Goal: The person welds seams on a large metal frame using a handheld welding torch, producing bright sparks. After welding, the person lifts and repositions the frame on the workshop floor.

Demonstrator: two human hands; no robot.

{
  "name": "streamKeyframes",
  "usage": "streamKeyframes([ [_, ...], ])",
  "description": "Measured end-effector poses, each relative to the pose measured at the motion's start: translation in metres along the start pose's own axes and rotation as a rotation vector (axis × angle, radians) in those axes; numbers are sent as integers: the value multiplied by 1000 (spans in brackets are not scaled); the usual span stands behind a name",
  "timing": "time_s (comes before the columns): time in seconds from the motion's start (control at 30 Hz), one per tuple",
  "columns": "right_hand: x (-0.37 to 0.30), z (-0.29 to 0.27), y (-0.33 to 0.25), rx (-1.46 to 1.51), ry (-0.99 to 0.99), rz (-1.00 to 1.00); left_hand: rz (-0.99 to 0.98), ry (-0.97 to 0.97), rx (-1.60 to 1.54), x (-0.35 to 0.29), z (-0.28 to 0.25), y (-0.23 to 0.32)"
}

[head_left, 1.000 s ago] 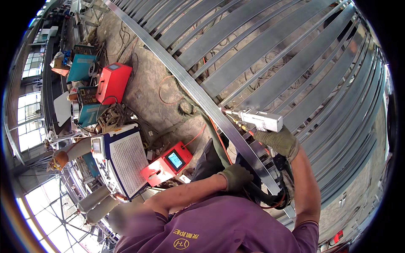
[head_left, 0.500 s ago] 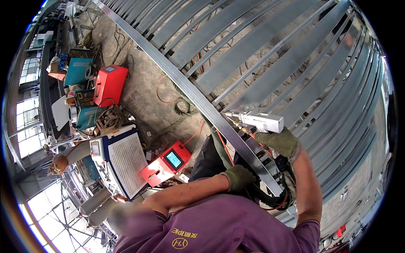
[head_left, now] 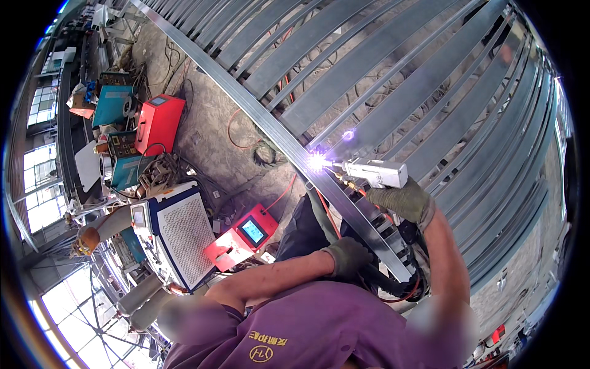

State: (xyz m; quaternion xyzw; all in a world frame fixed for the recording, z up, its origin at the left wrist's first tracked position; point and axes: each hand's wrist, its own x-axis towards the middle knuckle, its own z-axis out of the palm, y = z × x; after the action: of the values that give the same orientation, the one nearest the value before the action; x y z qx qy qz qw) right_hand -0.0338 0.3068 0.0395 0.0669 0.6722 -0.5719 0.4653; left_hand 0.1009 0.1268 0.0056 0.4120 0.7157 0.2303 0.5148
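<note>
The white box-shaped handheld welding torch (head_left: 375, 173) is clasped in the gloved right hand (head_left: 402, 201), its nozzle sparking against the long grey steel rail (head_left: 276, 132) just beyond the grip. Below, the gloved left hand (head_left: 347, 255) closes around a black hose bundle (head_left: 393, 286). Further off stands a small red box with a screen (head_left: 243, 237).

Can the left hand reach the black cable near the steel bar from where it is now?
Probably yes. The gloved left hand already lies right by the black cable under the long steel bar, and nothing stands between them. The right hand holds the white welding gun higher up, out of the way.
</note>
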Motion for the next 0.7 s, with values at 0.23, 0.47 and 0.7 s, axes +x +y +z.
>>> streamKeyframes([
  [0.23,0,-2,-2,-83,-9,-2,-18,-5,-6,0,-8,5],
  [0.47,2,-2,10,-60,8,-61,-14,-37,-16,0,-10,6],
  [0.7,-4,-2,0,-74,19,-21,-4,-15,-15,1,-9,6],
])
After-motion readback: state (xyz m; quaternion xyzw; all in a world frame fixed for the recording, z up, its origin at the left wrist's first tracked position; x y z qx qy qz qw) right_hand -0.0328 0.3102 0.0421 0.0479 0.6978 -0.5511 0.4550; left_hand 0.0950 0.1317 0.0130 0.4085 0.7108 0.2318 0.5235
